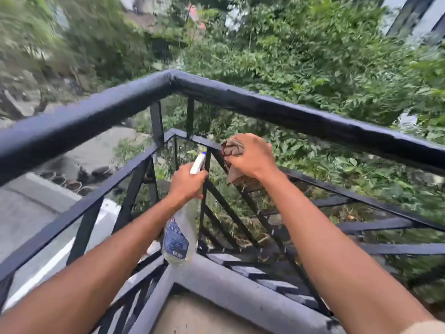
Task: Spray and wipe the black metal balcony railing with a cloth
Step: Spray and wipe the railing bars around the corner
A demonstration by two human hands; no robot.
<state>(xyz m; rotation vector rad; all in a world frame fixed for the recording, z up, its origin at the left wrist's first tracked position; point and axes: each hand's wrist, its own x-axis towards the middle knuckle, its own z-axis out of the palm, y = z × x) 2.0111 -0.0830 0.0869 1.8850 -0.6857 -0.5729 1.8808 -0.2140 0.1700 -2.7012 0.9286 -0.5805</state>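
Right hand (252,156): fingers curled tight round a bunched cloth (233,147); nothing else is held.
Cloth position: a brownish wad shows at 10 o'clock of the right hand and appears to bear on the thin black mid rail (190,137). A loose tail hangs out at 7 o'clock of the hand.
Left hand (186,183): at 8 o'clock of the right hand, near it but apart. It is wrapped round the neck of the spray bottle (179,235). Whether the trigger is squeezed cannot be told.
Bottle axis: clear body with a blue label. The long axis runs from the base at 6 o'clock to the white head at 1 o'clock, slightly tilted. The nozzle (199,162) points away from the person toward the railing corner (171,77) at 12 o'clock.
Top rail (289,112): broad black bar above and beyond both hands, running off from the corner toward 9 and 3 o'clock.
Diagonal braces (231,213): at 6 o'clock of the cloth, below the hands.
Step in hand (judgement): wiping the mid rail beside the corner, with the bottle held ready.
Recommended practice:
- Draw the cloth along the bar's length, wrapped round to catch the underside and joints.
- Aim spray at metal, not through the gaps.
- Gather the tail clear of the braces.
- Grip both items firmly over the drop.
Surroundings: green foliage (313,56) from 12 to 3 o'clock; paved ground (29,213) at 9 o'clock.
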